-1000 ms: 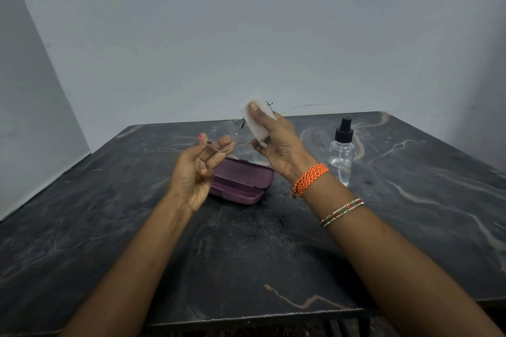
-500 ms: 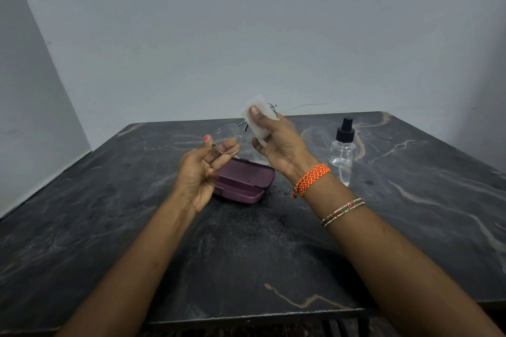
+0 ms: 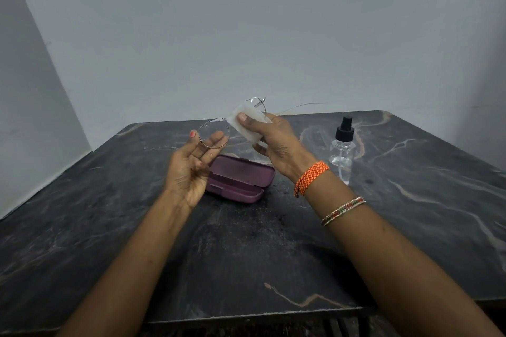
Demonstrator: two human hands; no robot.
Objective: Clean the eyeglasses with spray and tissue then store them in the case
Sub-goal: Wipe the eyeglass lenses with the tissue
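Thin wire-rimmed eyeglasses hang in the air above the table. My left hand pinches the left lens rim. My right hand presses a folded white tissue around the right lens, thumb on top; only that lens's upper rim shows. One thin temple arm sticks out to the right. Below the hands a purple glasses case lies closed on the dark marble table. A clear spray bottle with a black nozzle stands upright right of the case.
Grey walls close in behind the table and at the left. The table's front edge runs near the bottom of the view. Bracelets circle my right wrist.
Both hands have lifted the glasses a little higher. The right thumb has shifted on the tissue over the right lens. Case and bottle have not moved.
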